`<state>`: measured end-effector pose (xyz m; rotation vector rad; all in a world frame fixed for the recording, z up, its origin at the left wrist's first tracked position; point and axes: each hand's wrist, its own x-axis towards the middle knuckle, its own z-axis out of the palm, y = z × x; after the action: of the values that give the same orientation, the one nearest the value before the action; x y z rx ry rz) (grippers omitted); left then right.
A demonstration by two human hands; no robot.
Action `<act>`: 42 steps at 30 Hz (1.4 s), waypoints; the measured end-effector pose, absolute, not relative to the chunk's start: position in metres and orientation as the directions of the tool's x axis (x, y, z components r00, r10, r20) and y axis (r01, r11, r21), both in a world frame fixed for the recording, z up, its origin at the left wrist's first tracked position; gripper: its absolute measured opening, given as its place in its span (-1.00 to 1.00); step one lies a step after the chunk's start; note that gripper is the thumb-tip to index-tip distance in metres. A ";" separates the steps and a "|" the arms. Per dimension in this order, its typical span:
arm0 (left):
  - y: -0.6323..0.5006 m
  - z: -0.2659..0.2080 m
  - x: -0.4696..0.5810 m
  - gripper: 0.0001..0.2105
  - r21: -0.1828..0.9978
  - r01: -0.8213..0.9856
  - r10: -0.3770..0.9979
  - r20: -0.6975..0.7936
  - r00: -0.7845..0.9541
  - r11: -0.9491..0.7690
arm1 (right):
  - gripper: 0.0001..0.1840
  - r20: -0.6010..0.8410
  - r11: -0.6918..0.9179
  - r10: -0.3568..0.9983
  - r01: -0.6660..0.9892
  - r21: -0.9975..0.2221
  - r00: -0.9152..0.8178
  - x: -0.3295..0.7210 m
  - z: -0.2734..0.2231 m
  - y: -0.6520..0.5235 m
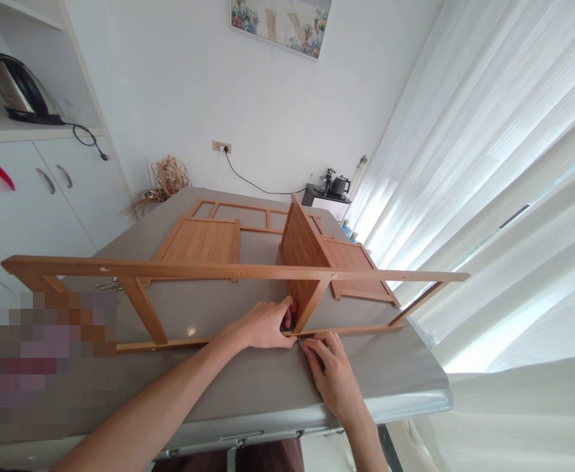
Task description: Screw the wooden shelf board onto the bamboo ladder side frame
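Note:
A ladder-like wooden side frame point(203, 269) stands on its long edge across the near part of the table. A wooden shelf panel point(304, 244) stands upright behind it, its near end against one of the crosspieces. My left hand point(267, 324) is closed around the lower corner where the panel meets the frame's bottom rail. Just right of it, my right hand point(330, 367) pinches a small, thin metal piece point(299, 341), perhaps a screw, against the near face of that rail. The fingers hide most of the piece.
Flat wooden panels lie behind the frame, one on the left point(201, 239) and one on the right point(353, 265). Another wooden frame point(242, 207) lies farther back. Several metal rods point(111, 285) sit at left. A pixelated patch covers the near left. The table's rounded edge point(415, 403) is close.

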<state>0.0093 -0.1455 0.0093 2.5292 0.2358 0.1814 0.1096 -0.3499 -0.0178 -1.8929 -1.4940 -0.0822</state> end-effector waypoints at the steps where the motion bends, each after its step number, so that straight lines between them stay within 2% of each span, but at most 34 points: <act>1: -0.145 0.009 0.009 -0.62 0.569 0.127 0.207 0.078 0.975 -0.812 | -0.80 0.461 -0.076 0.822 0.867 -0.493 0.334 0.110 -0.018 -0.350; 6: -0.144 0.005 0.010 -0.62 0.572 0.114 0.207 0.100 0.973 -0.813 | -0.85 0.449 -0.090 0.803 0.825 -0.558 0.392 0.114 -0.023 -0.349; 11: -0.144 0.004 0.010 -0.63 0.586 0.109 0.206 0.101 0.973 -0.803 | -0.85 0.447 -0.153 0.784 0.831 -0.535 0.431 0.114 -0.026 -0.349; 25: -0.145 0.006 0.011 -0.62 0.584 0.133 0.221 0.083 0.972 -0.801 | -0.87 0.401 -0.167 0.834 0.866 -0.472 0.379 0.113 -0.019 -0.349; 32: -0.144 0.005 0.010 -0.62 0.586 0.121 0.207 0.082 0.975 -0.801 | -0.81 0.370 -0.136 0.857 0.851 -0.508 0.358 0.116 -0.019 -0.350; 42: -0.144 0.007 0.010 -0.62 0.572 0.132 0.210 0.073 0.975 -0.809 | -0.78 0.389 -0.109 0.860 0.863 -0.493 0.330 0.116 -0.016 -0.351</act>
<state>0.0100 -0.1444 0.0069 2.5248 0.2397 0.1767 0.1161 -0.3510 -0.0163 -1.9447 -1.5112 -0.0067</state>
